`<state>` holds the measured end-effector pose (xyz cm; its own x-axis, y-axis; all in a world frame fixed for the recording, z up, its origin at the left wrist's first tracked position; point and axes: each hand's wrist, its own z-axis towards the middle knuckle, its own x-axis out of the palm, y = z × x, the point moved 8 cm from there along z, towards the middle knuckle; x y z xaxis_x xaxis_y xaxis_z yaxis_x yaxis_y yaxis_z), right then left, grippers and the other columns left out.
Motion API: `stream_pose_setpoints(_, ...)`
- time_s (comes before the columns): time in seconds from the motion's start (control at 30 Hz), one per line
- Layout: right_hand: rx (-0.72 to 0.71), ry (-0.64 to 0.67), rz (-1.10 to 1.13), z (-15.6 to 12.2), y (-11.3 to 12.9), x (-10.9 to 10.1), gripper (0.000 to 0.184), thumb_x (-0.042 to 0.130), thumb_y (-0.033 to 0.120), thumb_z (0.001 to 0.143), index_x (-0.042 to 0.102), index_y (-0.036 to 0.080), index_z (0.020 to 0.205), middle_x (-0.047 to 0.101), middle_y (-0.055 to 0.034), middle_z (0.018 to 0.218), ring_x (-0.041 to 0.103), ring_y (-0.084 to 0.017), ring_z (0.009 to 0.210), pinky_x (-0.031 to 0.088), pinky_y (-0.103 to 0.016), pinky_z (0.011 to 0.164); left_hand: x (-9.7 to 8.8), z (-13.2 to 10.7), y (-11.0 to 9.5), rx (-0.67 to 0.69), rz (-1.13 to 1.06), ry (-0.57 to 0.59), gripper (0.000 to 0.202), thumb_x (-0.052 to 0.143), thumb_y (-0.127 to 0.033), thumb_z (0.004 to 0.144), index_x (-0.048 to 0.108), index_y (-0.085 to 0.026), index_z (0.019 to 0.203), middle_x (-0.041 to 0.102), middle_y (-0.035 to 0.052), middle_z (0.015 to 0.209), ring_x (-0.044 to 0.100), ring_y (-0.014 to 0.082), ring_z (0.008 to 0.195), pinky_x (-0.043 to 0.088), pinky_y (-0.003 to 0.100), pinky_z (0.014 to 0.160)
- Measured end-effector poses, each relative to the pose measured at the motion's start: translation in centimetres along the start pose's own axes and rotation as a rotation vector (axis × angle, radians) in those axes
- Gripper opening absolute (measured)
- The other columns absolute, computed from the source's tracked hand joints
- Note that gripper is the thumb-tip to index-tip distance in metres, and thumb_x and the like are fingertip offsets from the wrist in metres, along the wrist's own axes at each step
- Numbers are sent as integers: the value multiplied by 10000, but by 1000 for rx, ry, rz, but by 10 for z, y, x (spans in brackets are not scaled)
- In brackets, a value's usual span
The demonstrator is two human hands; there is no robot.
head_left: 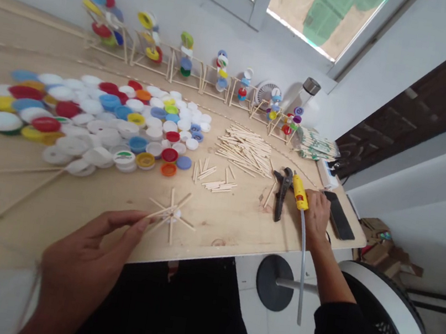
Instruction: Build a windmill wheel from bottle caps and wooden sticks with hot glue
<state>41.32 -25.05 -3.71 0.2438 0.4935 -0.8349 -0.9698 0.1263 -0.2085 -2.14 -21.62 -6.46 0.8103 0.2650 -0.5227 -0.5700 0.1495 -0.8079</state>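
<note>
Left hand (91,248) pinches stick star (172,215) (pale-hubbed).

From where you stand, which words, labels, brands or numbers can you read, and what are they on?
None is readable.
White bottle cap, green-and-dark mark: too small.
Packet, green print: too blurred.
Yellow glue gun, dark reddish patch: can't tell whether it's lettering.

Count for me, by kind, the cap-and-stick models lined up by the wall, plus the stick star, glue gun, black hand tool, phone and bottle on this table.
Cap-and-stick models: 7
Stick star: 1
Glue gun: 1
Black hand tool: 1
Phone: 1
Bottle: 1
Total: 12
</note>
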Motion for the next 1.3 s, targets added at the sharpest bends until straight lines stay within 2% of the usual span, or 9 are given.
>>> stream_pose_setpoints(0.2, -50, 101, 2, -1, 0, 17, 272, 410, 112, 911, 590, 163, 1107, 664, -151, 1062, 535, -299, 1012, 382, -383, 844, 5, -4, 16, -317, -146, 71, 351, 711, -599, 722, 775, -281, 856, 812, 7, 877, 741, 255, 863, 580, 365, 793)
stream_pose_setpoints(0.4, -102, 178, 108, -3, -5, 14, 447, 539, 207, 822, 574, 142, 1263, 649, -172, 1173, 548, -337, 1085, 441, -437, 877, 7, 3, 25, -234, -122, 23, 412, 707, -659, 690, 776, -273, 817, 798, 2, 810, 730, 227, 752, 582, 368, 798)
stream_pose_setpoints(0.53, -10, 93, 154, 2, -1, -18, 376, 539, 254, 867, 629, 159, 1219, 666, -177, 1186, 575, -350, 1118, 467, -495, 912, 6, 3, 22, -164, -84, 20, 394, 670, -672, 733, 774, -301, 817, 796, -16, 804, 744, 220, 753, 593, 353, 758)
stream_pose_setpoints(0.6, 100, -3, 286, 2, 18, -43, 287, 531, 251, 896, 664, 176, 1139, 696, -159, 1113, 614, -322, 1076, 487, -483, 915, 5, 2, 18, -141, -77, 32, 372, 647, -669, 761, 766, -320, 808, 795, -20, 804, 748, 227, 761, 596, 366, 745)
stream_pose_setpoints(0.7, 184, 21, 745, -3, 85, -63, 177, 553, 253, 924, 691, 214, 1027, 730, -102, 1003, 667, -249, 961, 536, -386, 835, 6, -1, 14, -146, -76, 51, 331, 640, -643, 789, 762, -338, 835, 792, -25, 819, 745, 230, 760, 602, 388, 749)
stream_pose_setpoints(0.8, 272, 213, 1240, -10, 169, -62, 134, 603, 267, 926, 728, 240, 963, 730, -43, 874, 675, -189, 838, 540, -307, 746, 6, -9, 10, -195, -143, 36, 308, 675, -601, 787, 763, -317, 865, 791, -13, 812, 738, 228, 742, 610, 400, 761)
stream_pose_setpoints(0.9, 448, 302, 1581, -16, 225, -54, 109, 666, 287, 886, 764, 250, 916, 731, -16, 853, 670, -161, 797, 531, -283, 731, 7, -22, 8, -292, -288, 3, 281, 733, -554, 754, 752, -287, 839, 796, 1, 807, 748, 236, 760, 623, 387, 756)
stream_pose_setpoints(1.1, 774, 388, 1881, -24, 270, -37, 87, 800, 305, 758, 773, 244, 813, 719, 16, 785, 653, -136, 733, 526, -266, 728, 13, -42, 6, -391, -484, 34, 239, 769, -504, 724, 729, -276, 782, 780, -29, 732, 749, 192, 673, 630, 278, 657)
stream_pose_setpoints(1.3, 831, 307, 1951, -19, 271, -45, 178, 812, 360, 755, 688, 236, 728, 686, 33, 697, 628, -129, 663, 534, -257, 680, 9, -41, -3, -250, -460, 28, 168, 699, -452, 818, 717, -285, 814, 761, -46, 736, 731, 173, 673, 611, 275, 664)
